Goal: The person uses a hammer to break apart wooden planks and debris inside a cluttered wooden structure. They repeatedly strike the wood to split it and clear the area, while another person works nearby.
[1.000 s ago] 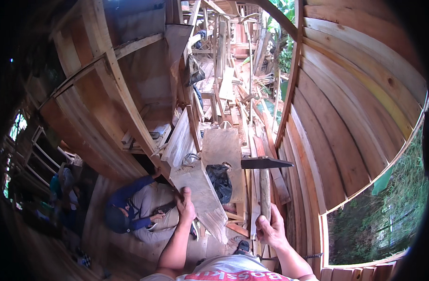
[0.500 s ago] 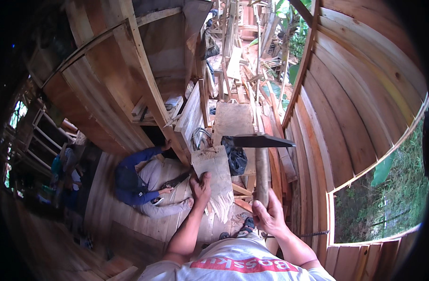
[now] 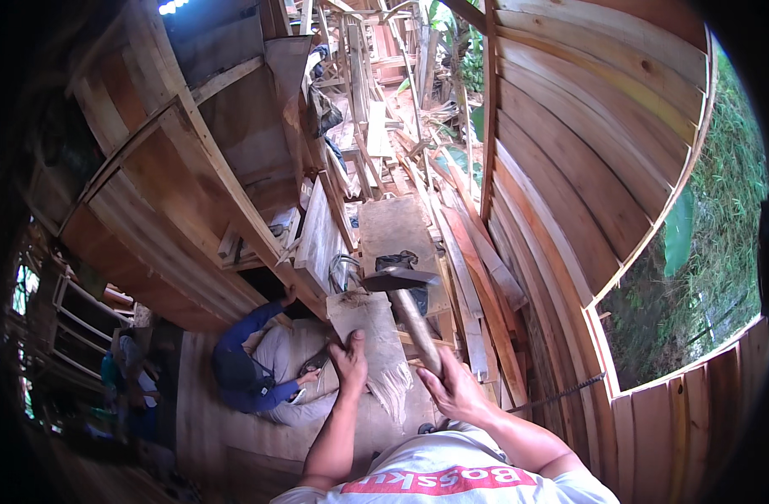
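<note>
A short wooden board [image 3: 363, 323] with a ragged, splintered near end stands in front of me. My left hand [image 3: 348, 363] grips its left edge, the thumb lying toward its face and the other fingers partly hidden. In my right hand [image 3: 456, 388] is a hammer [image 3: 416, 328], the fingers closed around the lower handle. The handle tilts up to the left, and the dark metal head appears over the board's upper right corner. Whether the head touches the wood, I cannot tell.
Another person [image 3: 250, 370] in a dark blue top sits on the plank floor at left, beside a wooden partition. Behind the board is a plywood sheet [image 3: 393, 223] with a black plastic bag. Long planks [image 3: 477, 294] lean along the right plank wall, near a window opening [image 3: 687, 319].
The hammer has come down and left, from upright at the board's right to tilted over its upper corner. My left hand stays at the board's edge. The whole view has shifted.
</note>
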### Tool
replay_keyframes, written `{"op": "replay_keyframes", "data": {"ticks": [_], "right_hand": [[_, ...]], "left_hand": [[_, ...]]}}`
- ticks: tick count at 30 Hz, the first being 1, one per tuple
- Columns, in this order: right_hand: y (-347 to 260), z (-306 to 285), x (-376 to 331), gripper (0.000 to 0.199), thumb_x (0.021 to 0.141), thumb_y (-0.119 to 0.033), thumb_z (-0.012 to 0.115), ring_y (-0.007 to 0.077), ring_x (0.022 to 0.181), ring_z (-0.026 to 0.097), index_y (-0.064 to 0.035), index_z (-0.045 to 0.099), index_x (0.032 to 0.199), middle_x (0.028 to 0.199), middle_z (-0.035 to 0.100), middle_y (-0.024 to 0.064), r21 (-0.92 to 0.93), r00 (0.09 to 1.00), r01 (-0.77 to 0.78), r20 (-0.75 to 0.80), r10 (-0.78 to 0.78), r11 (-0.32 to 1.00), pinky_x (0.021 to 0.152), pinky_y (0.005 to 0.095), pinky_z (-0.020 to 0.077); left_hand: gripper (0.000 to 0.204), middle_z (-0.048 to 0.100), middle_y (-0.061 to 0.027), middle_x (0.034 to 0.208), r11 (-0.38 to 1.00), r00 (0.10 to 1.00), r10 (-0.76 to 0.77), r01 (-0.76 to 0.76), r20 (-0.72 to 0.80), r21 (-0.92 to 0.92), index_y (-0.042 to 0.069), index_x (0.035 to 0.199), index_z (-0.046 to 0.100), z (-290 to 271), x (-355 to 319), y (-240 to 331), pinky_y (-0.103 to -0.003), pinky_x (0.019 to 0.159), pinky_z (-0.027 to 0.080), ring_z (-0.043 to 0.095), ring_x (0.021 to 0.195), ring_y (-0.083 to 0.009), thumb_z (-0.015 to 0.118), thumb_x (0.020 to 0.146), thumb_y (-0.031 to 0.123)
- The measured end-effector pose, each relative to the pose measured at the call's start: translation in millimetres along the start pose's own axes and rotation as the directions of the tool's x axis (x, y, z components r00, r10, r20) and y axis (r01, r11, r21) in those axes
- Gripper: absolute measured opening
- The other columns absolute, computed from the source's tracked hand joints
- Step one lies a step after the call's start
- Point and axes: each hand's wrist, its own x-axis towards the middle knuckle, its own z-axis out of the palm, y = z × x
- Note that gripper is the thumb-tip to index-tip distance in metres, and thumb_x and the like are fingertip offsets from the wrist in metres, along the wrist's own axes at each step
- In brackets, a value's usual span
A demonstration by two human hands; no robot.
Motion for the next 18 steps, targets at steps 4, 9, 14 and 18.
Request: {"op": "replay_keyframes", "data": {"ticks": [4, 9, 14, 18], "right_hand": [[20.1, 6.4, -8.2, 0.031, 0.092, -0.023, 0.057, 0.0349, 0.070, 0.062, -0.0009, 0.045, 0.111, 0.072, 0.059, 0.0215, 0.064, 0.997, -0.037, -0.059, 0.040, 0.997, 0.063, 0.0442, 0.0452], [33.8, 4.2, -18.2, 0.021, 0.089, -0.013, 0.059, 0.0256, 0.051, 0.056, -0.0025, 0.044, 0.100, 0.062, 0.053, 0.0122, 0.095, 0.958, 0.153, -0.259, -0.124, 0.984, 0.046, 0.0382, 0.0400], [27.4, 15.1, -12.7, 0.025, 0.093, -0.020, 0.055, 0.0291, 0.068, 0.059, -0.0029, 0.042, 0.107, 0.070, 0.055, 0.0155, 0.007, 0.997, -0.042, -0.069, 0.043, 0.999, 0.061, 0.0405, 0.0446], [13.3, 8.5, -13.7, 0.021, 0.095, -0.022, 0.054, 0.0164, 0.062, 0.059, -0.0033, 0.046, 0.102, 0.071, 0.058, 0.0098, 0.222, 0.989, -0.136, -0.020, 0.144, 0.966, 0.054, 0.0330, 0.0455]], "left_hand": [[0.051, 0.061, -0.0143, 0.100, 0.999, 0.997, 0.001, -0.003, 0.075, 0.036, -0.009, 0.108, 0.054, 0.9, -1.4, -2.3, -0.036, 0.084, 0.043, 0.055, 0.092, -0.0206, 0.066, 0.087, 0.037], [0.048, 0.062, -0.0130, 0.099, 1.000, 0.983, -0.025, 0.021, 0.182, 0.022, -0.007, 0.108, 0.056, 6.0, -1.6, 16.6, -0.034, 0.084, 0.044, 0.056, 0.092, -0.0188, 0.066, 0.087, 0.036], [0.051, 0.058, -0.0114, 0.098, 0.997, 0.976, 0.019, -0.035, 0.218, 0.070, -0.006, 0.103, 0.055, 4.6, -9.0, 17.4, -0.034, 0.085, 0.041, 0.050, 0.091, -0.0186, 0.062, 0.089, 0.043], [0.058, 0.057, -0.0122, 0.104, 0.990, 0.992, -0.128, 0.129, 0.018, -0.066, -0.004, 0.107, 0.052, -5.6, -3.4, 7.9, -0.033, 0.084, 0.043, 0.053, 0.093, -0.0202, 0.064, 0.086, 0.048]]}}
